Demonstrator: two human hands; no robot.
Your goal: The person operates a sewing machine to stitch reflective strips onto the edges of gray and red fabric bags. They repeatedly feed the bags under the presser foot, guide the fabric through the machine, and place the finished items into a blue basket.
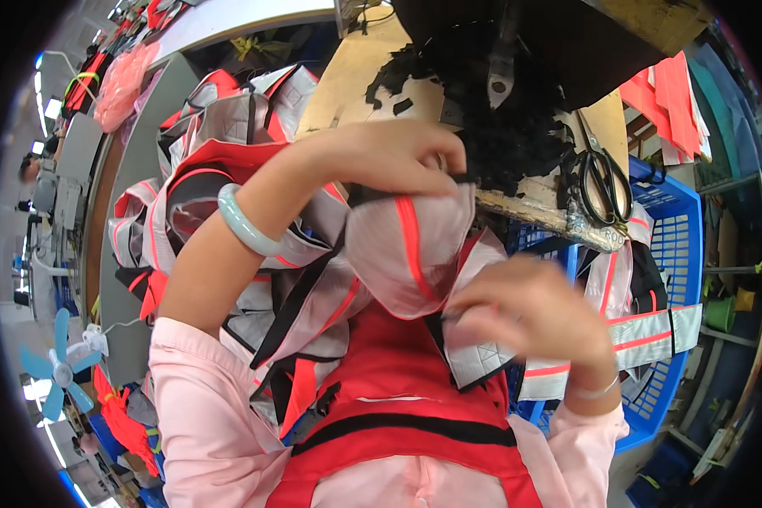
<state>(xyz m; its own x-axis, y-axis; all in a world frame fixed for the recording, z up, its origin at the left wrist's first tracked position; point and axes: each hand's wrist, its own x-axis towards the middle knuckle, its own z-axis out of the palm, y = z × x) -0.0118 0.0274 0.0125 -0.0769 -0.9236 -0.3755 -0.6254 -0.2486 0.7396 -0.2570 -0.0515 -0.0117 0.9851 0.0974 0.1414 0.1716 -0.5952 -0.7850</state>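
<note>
A silver-grey fabric piece (372, 245) with a bright red-orange stripe and black edging is held up in front of my body. My left hand (398, 157), bent over from the left, has its fingers curled onto the top edge of this piece. Part of the grip is hidden behind the knuckles. To the right and lower, my right hand (529, 309) is smeared by motion beside the piece. Below its fingers hangs a grey strap end (476, 354) with a stitched cross. Whether those fingers pinch the fabric cannot be made out.
Black-handled scissors (603, 182) lie on the wooden bench (347, 80), beside black scraps (516, 140) under a metal machine part (500, 80). A blue basket (681, 220) with striped fabric stands right. More striped pieces (220, 127) pile up left, near a blue fan (62, 372).
</note>
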